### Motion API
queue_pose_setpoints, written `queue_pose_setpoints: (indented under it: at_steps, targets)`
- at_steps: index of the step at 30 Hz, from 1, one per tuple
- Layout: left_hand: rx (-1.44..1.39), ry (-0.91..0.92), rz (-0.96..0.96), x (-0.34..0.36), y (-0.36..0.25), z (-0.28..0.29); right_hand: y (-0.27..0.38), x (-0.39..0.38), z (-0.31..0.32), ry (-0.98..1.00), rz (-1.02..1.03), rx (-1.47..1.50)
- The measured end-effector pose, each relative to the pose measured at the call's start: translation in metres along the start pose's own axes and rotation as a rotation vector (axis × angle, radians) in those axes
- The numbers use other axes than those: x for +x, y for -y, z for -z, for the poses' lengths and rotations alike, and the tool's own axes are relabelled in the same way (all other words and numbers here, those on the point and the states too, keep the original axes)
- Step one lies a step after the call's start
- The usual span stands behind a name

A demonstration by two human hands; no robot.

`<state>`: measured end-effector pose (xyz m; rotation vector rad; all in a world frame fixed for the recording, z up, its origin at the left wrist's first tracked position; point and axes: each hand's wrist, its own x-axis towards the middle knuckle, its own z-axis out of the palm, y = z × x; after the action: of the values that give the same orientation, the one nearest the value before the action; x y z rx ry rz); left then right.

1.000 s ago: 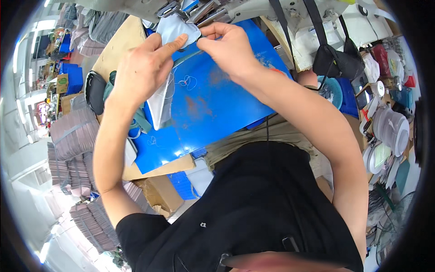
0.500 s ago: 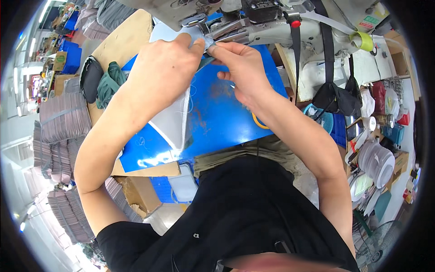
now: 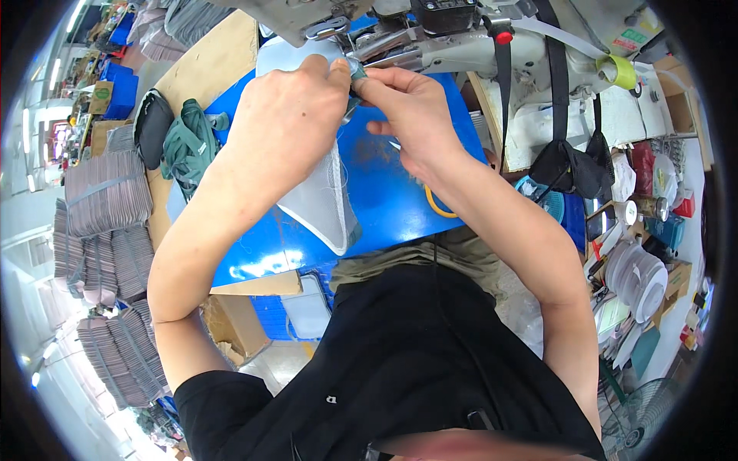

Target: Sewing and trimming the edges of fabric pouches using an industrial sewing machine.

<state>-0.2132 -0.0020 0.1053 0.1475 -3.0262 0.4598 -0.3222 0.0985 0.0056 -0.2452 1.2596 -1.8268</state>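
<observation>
- Left hand (image 3: 286,115): fingers closed, pinching the grey fabric piece (image 3: 323,203).
- Right hand (image 3: 411,107): closed on the same piece, beside the sewing machine (image 3: 461,46).
- Fabric hangs over the blue tabletop (image 3: 384,192).

Bright, even overhead light; glare sits on the blue mat (image 3: 254,261) near its lower left edge. Fisheye bends the rim, where detail blurs into a black border.

A blue table (image 3: 400,192) stood among grey stacks (image 3: 108,192), with a fan (image 3: 653,415) on the floor and bright light at left.
</observation>
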Motion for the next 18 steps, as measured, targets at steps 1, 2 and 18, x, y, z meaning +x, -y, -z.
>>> queue_pose_setpoints:
  at_steps: [1,2,18]
  targets:
    - [-0.001,0.004,0.006,0.0,-0.001,0.0,0.0,0.0,0.0,-0.003,0.003,-0.007]
    - [0.001,0.005,0.006,0.0,-0.003,0.001,0.001,-0.001,0.0,-0.006,0.006,-0.014]
    - [-0.317,-0.268,0.369,0.005,-0.044,-0.04,-0.022,-0.004,0.021,0.084,0.308,-0.123]
